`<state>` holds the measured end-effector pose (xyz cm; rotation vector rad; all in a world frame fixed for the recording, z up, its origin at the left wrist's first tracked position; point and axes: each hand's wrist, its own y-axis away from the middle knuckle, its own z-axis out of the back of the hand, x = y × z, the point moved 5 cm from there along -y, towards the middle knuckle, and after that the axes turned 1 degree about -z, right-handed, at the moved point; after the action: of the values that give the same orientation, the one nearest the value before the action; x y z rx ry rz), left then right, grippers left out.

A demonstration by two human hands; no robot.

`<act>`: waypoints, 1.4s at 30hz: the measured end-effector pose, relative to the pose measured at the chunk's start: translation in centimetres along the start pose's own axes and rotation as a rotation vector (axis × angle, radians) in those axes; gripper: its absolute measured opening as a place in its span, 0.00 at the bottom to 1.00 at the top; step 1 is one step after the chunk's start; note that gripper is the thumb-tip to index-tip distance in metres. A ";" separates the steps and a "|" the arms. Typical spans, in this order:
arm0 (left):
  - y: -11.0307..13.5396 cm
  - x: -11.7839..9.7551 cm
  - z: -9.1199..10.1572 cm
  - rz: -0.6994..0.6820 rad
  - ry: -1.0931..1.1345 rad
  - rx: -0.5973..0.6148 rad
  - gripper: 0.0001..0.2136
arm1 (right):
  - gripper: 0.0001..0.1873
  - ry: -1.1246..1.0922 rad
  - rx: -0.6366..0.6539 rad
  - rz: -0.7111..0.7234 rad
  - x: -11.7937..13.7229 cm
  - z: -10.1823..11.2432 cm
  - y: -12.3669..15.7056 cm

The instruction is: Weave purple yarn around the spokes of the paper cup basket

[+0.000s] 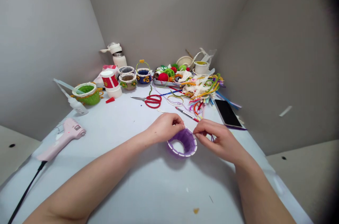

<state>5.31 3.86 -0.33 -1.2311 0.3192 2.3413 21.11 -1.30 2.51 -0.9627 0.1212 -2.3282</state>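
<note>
A small purple yarn-wrapped cup with a white rim is tilted so that its opening faces me. My left hand pinches the far left of its rim, the fingers curled together. At the right side of the rim, my right hand has thumb and forefinger pressed together. A bit of purple yarn shows below its fingers; the exact pinch point is too small to make out clearly.
A pink glue gun lies at left with its black cord. Red-handled scissors, a pen and a phone lie beyond my hands. Finished little baskets, a paper cup and a ribbon pile stand farther back.
</note>
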 end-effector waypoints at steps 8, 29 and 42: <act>-0.1 0.2 -0.1 0.005 0.007 -0.005 0.08 | 0.07 0.034 0.050 -0.049 -0.8 -0.1 0.0; 0.1 -0.9 0.0 -0.084 0.059 0.028 0.06 | 0.09 -0.092 0.056 -0.201 -1.9 -2.4 -0.8; 0.1 -0.4 -0.1 -0.051 0.001 0.032 0.09 | 0.08 -0.068 0.071 -0.242 -1.7 -1.1 -0.4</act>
<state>5.54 3.63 -0.10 -1.2113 0.3205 2.2839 21.09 -0.22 0.77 -1.0700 -0.1105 -2.4959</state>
